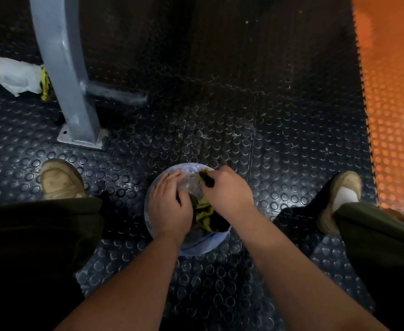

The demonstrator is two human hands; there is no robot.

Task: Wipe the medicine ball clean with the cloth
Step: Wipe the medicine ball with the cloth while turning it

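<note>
Medicine ball (170, 237): pale blue-grey, dusty, possibly scuffed. Left hand (170, 204) rests flat on it; right hand (227, 189) pinches yellow-green cloth (204, 212).

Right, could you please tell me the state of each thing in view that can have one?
medicine ball: resting on the studded floor, surface smeared whitish.
left hand: open, resting on the ball.
right hand: curled round the cloth, pressing it on the ball.
cloth: crumpled on the ball's top.
grey post: upright on the floor.
white sheet: crumpled on the floor beside the post.
</note>
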